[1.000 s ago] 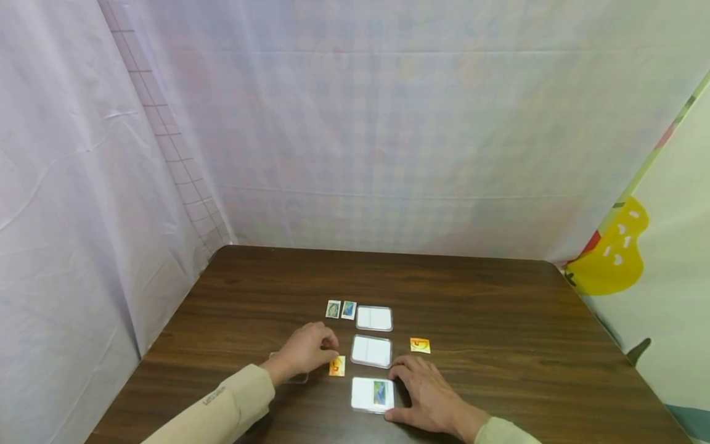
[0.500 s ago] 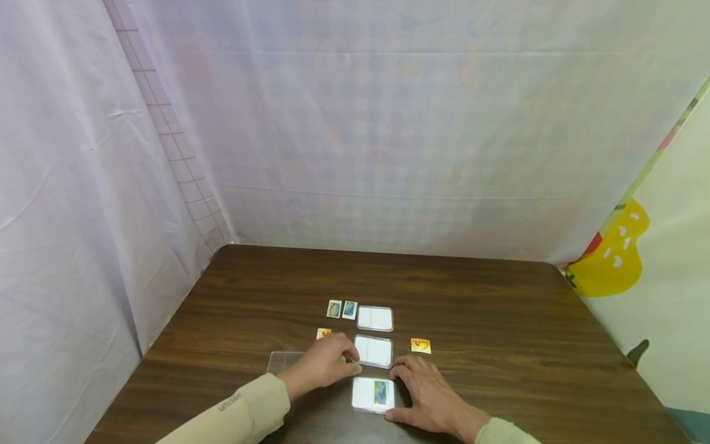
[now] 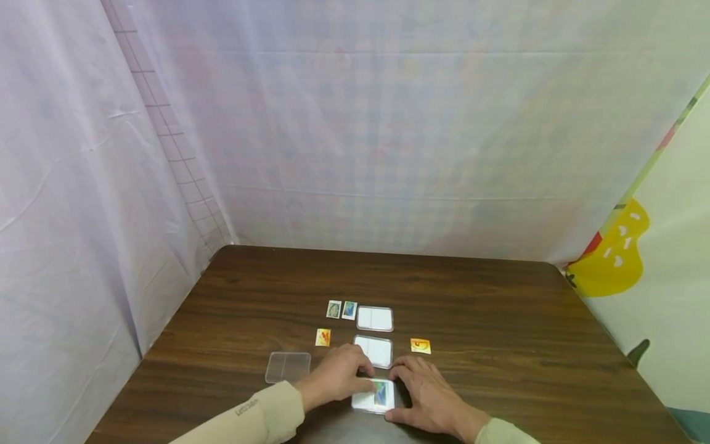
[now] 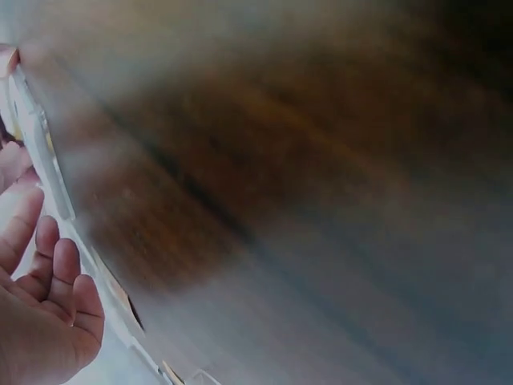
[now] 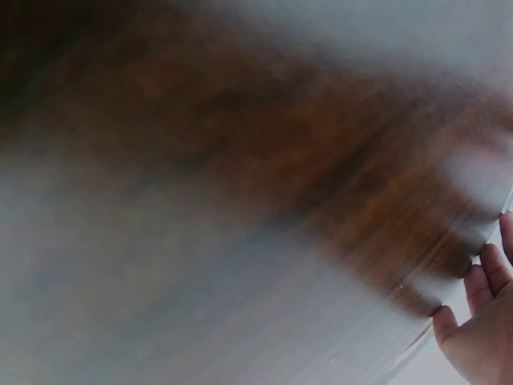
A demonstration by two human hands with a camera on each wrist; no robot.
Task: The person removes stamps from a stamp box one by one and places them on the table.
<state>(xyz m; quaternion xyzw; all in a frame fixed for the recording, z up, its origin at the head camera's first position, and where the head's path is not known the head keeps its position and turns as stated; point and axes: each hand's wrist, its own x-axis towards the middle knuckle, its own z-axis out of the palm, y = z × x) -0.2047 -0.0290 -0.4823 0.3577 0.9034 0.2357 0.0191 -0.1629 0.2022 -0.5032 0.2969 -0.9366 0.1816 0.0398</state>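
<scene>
Over the front plastic case (image 3: 363, 404) my left hand (image 3: 338, 373) reaches in from the left, thumb and index finger close together. They pinch a small orange stamp, mostly hidden by the hand. The case has a white inside, and a blue-green stamp (image 3: 380, 393) lies in its right half. My right hand (image 3: 427, 394) holds the right end of this case, thumb at the near corner and index finger at the far one. In the left wrist view my left hand (image 4: 44, 297) shows with its other fingers curled. Part of my right hand (image 5: 481, 329) appears in the right wrist view.
Two more white-lined cases, a middle one (image 3: 373, 351) and a far one (image 3: 375, 319), stand behind. A clear lid (image 3: 288, 367) lies left. Loose stamps include a green one (image 3: 333, 309), a blue one (image 3: 349, 310) and two orange ones, left (image 3: 323, 337) and right (image 3: 420, 346).
My left hand has picked up the orange stamp from left of the cases and carried it right to the front case. The clear lid and another orange stamp are uncovered. My right hand stays put.
</scene>
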